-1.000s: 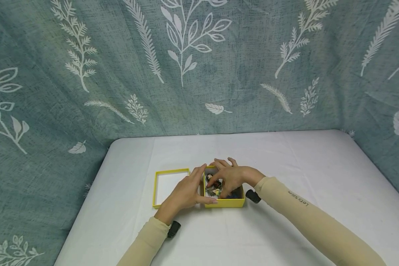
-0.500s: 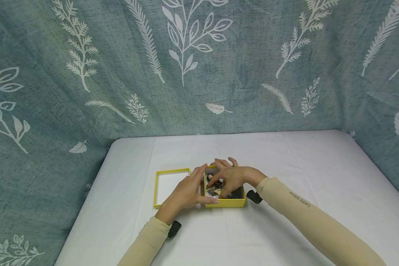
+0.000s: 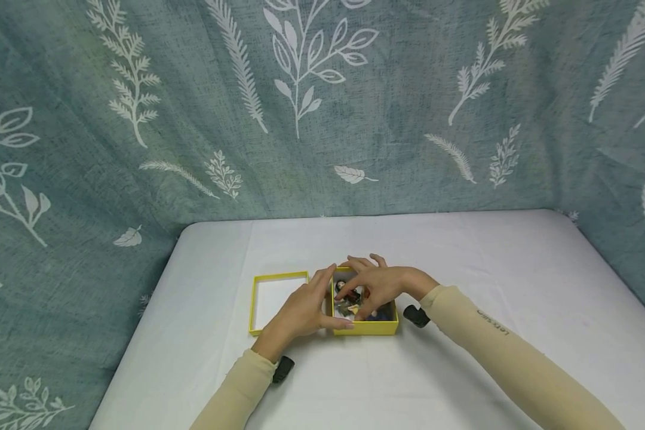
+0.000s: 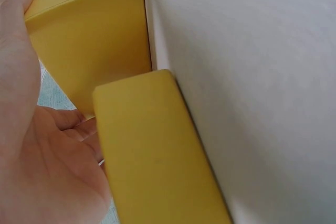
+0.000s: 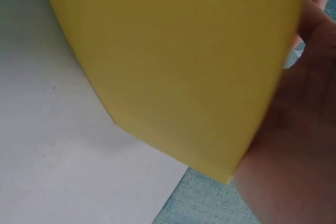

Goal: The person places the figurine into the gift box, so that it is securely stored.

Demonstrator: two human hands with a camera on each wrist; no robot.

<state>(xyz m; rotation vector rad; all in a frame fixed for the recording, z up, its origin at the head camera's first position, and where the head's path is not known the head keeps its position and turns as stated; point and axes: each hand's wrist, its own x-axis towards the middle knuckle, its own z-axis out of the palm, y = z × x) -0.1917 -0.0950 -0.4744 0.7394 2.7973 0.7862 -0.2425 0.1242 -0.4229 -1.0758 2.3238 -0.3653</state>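
A yellow box with a grey inside stands uncovered mid-table. Small toy figures lie in it, one with a dark head; a green and yellow piece and something dark blue are beside it. My left hand grips the box's left end, thumb at the front rim and fingers toward the back corner. My right hand reaches over the box from the right, index finger and thumb down inside, apart. Whether they pinch a figure is hidden. In the right wrist view, the box wall covers most of the fingers.
The box's yellow-rimmed lid lies with its white inside up, just left of the box. Its side fills the front of the left wrist view. White cloth covers the table, and a leaf-patterned curtain hangs behind.
The right wrist and forearm have shifted slightly to the right, while the fingers stay inside the box. The left hand, box and lid show no clear movement.
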